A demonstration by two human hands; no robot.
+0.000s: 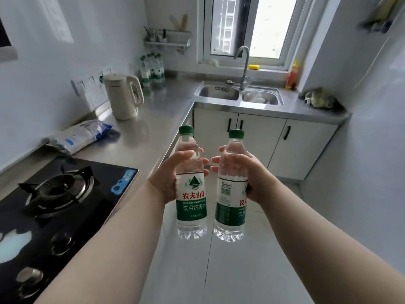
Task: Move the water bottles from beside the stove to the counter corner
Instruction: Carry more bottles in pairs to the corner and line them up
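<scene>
I carry two at once: left hand [168,181] grasping one bottle [191,185]; right hand [252,178] another [230,187]; upright, bound for the far-corner cluster [152,70] on the worktop [153,119].

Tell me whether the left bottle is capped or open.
Capped: a green cap sits on the neck of the left bottle, which the left hand grips upright.

The left forearm [105,249] and the right forearm [317,233] were bare along their whole visible length (cut off by the lower edge of the view), smooth and rounded. The left hand [168,178] and the right hand [252,172] were bare too, fingers [205,161] rounded at the tips.
</scene>
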